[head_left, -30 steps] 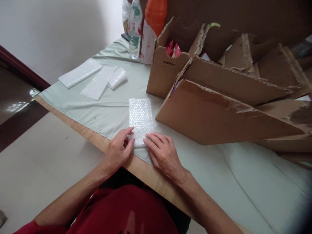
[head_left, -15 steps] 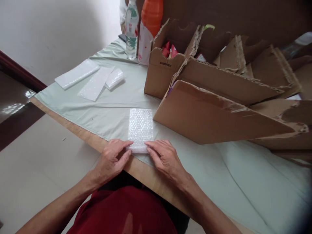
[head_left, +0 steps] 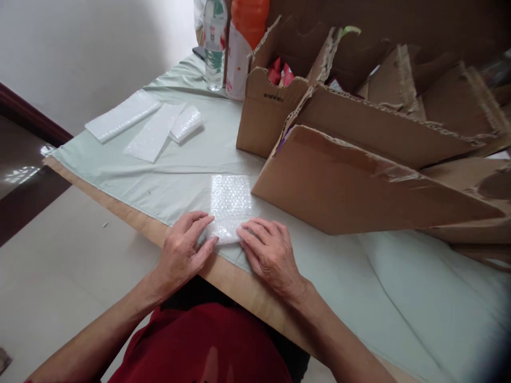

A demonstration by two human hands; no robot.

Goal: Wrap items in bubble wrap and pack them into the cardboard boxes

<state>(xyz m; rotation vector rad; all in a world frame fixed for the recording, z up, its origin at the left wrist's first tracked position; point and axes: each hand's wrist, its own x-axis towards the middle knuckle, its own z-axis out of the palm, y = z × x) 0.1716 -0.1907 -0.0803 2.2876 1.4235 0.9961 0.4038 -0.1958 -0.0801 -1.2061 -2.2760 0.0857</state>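
A clear sheet of bubble wrap (head_left: pixel 230 196) lies on the cloth near the table's front edge. Its near end is folded over into a thicker flap. My left hand (head_left: pixel 187 243) grips the left end of that fold, thumb in front and fingertips on top. At the right end, my right hand (head_left: pixel 270 249) holds the fold with curled fingers, and its thumb is mostly hidden. The far half of the sheet lies flat between and beyond the hands.
Several folded bubble wrap pieces (head_left: pixel 154 130) lie at the left on the pale green cloth (head_left: pixel 191 159). Cardboard dividers (head_left: pixel 359 186) fill the right side, their near panel close to the sheet. A water bottle (head_left: pixel 214 48) and an orange-capped bottle (head_left: pixel 239 64) stand at the back.
The near end of the bubble wrap has been folded further over, away from me, making a wider flap. Both hands have moved slightly forward with it. The camera view has shifted a little.
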